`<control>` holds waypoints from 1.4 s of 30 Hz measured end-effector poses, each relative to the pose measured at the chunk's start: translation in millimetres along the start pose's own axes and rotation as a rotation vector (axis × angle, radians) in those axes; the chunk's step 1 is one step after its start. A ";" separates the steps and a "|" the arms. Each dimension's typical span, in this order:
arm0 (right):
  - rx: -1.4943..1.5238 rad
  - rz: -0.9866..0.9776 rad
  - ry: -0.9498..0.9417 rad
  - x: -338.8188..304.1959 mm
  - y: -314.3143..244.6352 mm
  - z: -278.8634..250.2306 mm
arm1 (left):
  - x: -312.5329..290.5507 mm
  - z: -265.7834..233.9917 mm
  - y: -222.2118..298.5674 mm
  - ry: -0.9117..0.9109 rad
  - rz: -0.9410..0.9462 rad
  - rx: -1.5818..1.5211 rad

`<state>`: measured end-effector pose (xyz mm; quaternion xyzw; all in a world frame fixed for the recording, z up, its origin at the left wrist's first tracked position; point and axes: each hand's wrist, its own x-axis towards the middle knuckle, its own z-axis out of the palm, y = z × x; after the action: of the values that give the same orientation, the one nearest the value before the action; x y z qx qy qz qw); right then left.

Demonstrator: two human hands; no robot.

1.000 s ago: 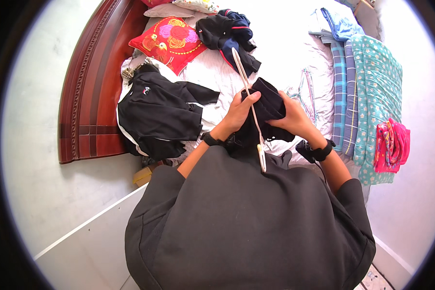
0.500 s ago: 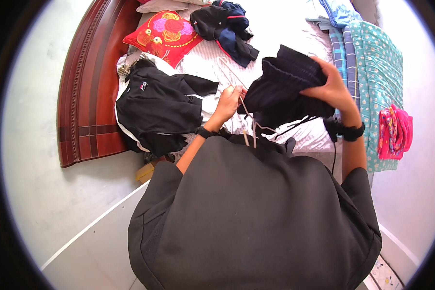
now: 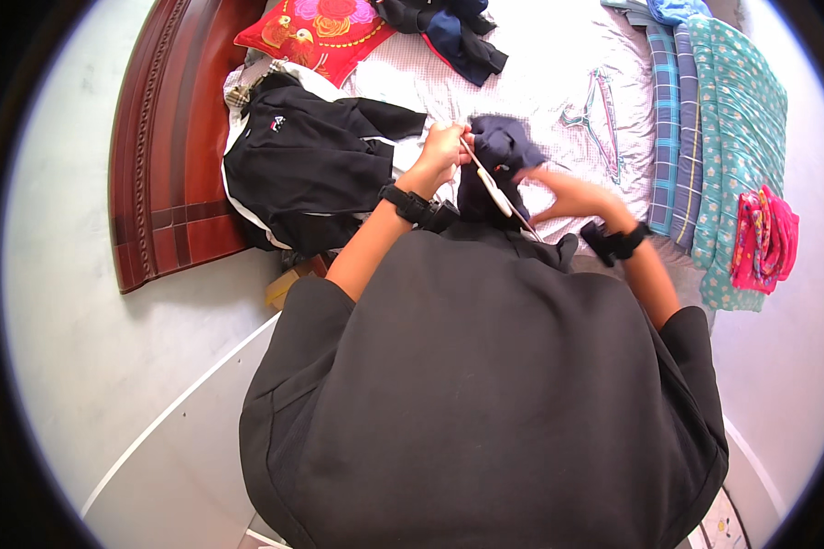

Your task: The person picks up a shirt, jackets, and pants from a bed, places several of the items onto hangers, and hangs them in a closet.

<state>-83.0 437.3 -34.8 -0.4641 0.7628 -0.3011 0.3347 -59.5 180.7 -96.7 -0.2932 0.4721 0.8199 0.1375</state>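
A light-coloured clothes hanger (image 3: 496, 190) slants across in front of me, with my left hand (image 3: 444, 152) closed around its upper end. Dark navy trousers or shorts (image 3: 502, 142) with a gathered look hang bunched at the hanger; how they lie over its bar is partly hidden. My right hand (image 3: 572, 196) is beside the hanger's lower end, thumb and fingers apart and slightly blurred. Its fingertips are at the edge of the dark garment, and I see no grip on it. Both wrists wear black bands.
The bed (image 3: 558, 55) has a pale checked sheet. At left lie a black long-sleeved top (image 3: 307, 160) and a red embroidered cushion (image 3: 325, 32). Dark clothes (image 3: 453, 37) lie farther back. Another hanger (image 3: 604, 128), folded bedding (image 3: 737, 156) and pink cloth (image 3: 764, 238) are at right.
The dark garment has come down from its raised, spread position and is now bunched by the hanger. My right hand has let go of its waistband and moved lower and left.
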 end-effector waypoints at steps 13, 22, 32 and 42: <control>0.145 0.512 0.857 70.0 -66.7 41.8 | -28.8 -61.9 16.4 -0.145 0.296 -0.015; 0.325 0.566 1.163 20.8 -143.7 80.0 | -33.7 -47.1 6.4 -0.336 0.366 0.720; 0.199 0.875 1.539 -71.7 -254.3 176.9 | -94.6 5.2 -37.4 -0.841 0.866 1.078; 0.082 1.047 2.002 -121.6 -380.5 361.8 | -182.5 33.2 -98.1 -1.386 1.198 1.052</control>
<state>437.6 346.6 71.2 0.3738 0.7779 -0.3850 -0.3269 122.4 269.1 -40.6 0.6167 0.6538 0.4342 0.0598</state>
